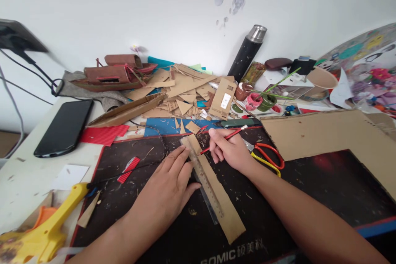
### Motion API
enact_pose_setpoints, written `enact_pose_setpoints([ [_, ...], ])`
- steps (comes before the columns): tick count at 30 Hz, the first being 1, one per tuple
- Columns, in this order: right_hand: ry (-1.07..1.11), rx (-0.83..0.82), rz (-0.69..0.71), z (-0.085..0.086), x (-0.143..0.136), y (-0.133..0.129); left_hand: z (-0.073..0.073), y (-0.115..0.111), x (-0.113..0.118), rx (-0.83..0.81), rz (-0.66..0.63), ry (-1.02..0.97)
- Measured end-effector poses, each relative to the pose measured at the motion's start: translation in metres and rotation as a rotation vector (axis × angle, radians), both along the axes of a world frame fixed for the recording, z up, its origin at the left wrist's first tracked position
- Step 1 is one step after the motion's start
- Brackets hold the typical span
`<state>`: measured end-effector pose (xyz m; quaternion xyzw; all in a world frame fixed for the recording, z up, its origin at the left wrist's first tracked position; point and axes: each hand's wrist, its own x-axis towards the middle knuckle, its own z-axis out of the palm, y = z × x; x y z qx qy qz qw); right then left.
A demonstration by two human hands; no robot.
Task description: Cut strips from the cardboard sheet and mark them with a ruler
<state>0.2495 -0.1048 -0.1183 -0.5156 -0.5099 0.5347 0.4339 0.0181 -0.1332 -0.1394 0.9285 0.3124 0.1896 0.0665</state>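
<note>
My left hand (173, 177) lies with fingers stretched out on a clear ruler (204, 179), pressing its upper part down. Under the ruler's right edge runs a long cardboard strip (227, 210), slanting across the black mat (130, 210). My right hand (227, 150) is closed around a red pencil (236, 133), whose tip touches or nearly touches the strip beside the ruler. Just right of that hand, scissors (269, 154) with red and yellow handles lie on the mat, their blades partly hidden by the wrist.
A yellow glue gun (52, 231) and a black phone (64, 128) lie at left. Behind are cardboard scraps (185, 86), a brown model boat (108, 76), open paint jars (253, 101) and a leaning thermos (247, 51). A big cardboard sheet (315, 132) covers the right side.
</note>
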Motion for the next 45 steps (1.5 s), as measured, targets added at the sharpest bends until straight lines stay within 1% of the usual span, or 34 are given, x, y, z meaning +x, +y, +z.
enact_pose_setpoints([
  [17, -0.035, 0.001, 0.024, -0.0008, -0.0012, -0.0008, 0.0003, -0.0005, 0.0006, 0.023, 0.005, 0.015],
  [27, -0.065, -0.003, 0.015, -0.0010, -0.0012, -0.0027, -0.0012, -0.0016, 0.0002, -0.027, 0.020, -0.024],
  [34, -0.062, 0.012, 0.021, -0.0002, -0.0012, -0.0029, 0.0019, -0.0004, 0.0005, 0.042, -0.006, 0.013],
  [45, -0.071, 0.011, 0.026, 0.0001, -0.0020, -0.0027, 0.0007, -0.0008, 0.0005, 0.033, 0.003, 0.001],
])
